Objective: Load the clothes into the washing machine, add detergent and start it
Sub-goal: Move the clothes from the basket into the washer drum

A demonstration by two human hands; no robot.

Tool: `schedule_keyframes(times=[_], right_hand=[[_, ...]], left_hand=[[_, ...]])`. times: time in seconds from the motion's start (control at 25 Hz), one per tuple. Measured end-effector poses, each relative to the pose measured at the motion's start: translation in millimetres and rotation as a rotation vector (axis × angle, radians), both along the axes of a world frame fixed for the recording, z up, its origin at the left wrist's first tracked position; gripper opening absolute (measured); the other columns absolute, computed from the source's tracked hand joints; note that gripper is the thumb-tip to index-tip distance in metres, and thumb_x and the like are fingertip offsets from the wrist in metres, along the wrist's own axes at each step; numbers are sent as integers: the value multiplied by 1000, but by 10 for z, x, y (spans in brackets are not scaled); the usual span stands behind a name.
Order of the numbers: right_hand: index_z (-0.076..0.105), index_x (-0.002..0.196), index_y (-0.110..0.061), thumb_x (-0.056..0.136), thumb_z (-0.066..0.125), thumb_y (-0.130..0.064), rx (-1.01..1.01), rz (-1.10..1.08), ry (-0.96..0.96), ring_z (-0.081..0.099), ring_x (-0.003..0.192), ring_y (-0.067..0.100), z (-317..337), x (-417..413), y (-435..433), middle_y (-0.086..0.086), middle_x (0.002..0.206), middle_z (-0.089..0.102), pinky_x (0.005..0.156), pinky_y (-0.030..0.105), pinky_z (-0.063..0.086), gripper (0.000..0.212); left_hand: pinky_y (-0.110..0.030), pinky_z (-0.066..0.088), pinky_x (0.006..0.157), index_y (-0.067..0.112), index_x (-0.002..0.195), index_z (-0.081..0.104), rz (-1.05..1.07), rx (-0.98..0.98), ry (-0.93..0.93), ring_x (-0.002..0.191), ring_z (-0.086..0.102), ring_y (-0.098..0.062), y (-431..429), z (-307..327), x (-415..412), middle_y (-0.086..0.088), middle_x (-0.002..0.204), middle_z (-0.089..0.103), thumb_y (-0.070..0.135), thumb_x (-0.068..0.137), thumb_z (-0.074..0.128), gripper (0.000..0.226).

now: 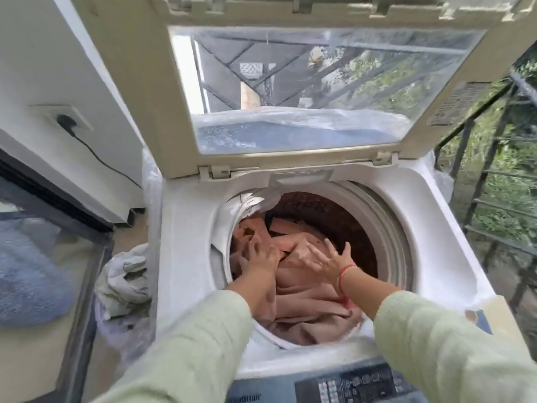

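Top-loader, lid (139, 82) propped straight up at the back so the drum (348, 216) is wide open to reach into. Both hands are down inside it, on the pinkish cloth (305, 303) that fills most of the near side. Left hand (261, 258) lies fingers-out on the folds and looks like it's pressing them down, not grabbing anything. Right hand (329, 261) is spread wide, fingers fanned, just over or lightly on the cloth and holding nothing. My guess is they're flattening the load so it sits low and even, since a lump on one side would make the spin wobble.

A white piece (250, 200) hangs over the far-left rim, half in and half out, so it needs tucking in. There's more laundry in a heap (128, 280) just left of the washer (421, 228), so I'd say loading isn't finished. No detergent anywhere in view. The panel (348, 383) sits at the near edge, right under the arms, with nothing touching it.
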State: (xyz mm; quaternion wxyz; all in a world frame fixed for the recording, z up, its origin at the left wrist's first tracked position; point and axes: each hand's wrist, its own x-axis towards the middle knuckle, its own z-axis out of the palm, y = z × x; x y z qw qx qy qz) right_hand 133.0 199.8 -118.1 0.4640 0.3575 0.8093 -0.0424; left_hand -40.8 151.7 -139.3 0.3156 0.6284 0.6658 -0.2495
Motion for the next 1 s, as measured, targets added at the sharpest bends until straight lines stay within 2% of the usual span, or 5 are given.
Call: schedule_keyframes(times=[0.16,0.52,0.6,0.84,1.0], right_hand=[[-20,143,-44,92,56,-20,-147,-81,-1,-16,139,48,-764,14,178,-6,151,-35,95,80,16,94],[-25,140,-46,96,31,6,-62,-73,148,-11,135,57,-2190,108,316,-8,152,-32,86,67,42,87],[-22,141,-44,93,32,10,-28,-43,144,-6,137,56,-2322,65,490,-7,153,-30,90,66,39,91],[-24,142,-40,94,37,4,29,-81,77,-1,140,50,-2453,-39,768,-7,152,-33,91,61,39,90],[-18,146,-37,92,52,-13,-130,-239,57,3,142,45,-1941,46,685,0,155,-25,100,56,37,92]], left_hand=[[-68,-4,106,32,145,-19,353,-13,-54,143,-13,-37,-42,-1066,-12,-8,158,-14,43,85,47,90],[-68,13,106,15,143,-24,250,-324,156,143,-2,-39,258,-1800,264,-17,151,-25,57,49,83,149],[-54,19,113,10,148,-2,208,-291,177,142,13,-38,404,-1944,246,-15,157,2,62,55,78,133],[-58,-4,114,15,146,-19,132,-73,128,140,-13,-43,611,-2109,211,-16,153,-18,62,62,72,133],[-46,21,115,17,149,-7,274,-262,-41,143,11,-35,625,-1529,109,-15,155,2,47,66,78,123]])
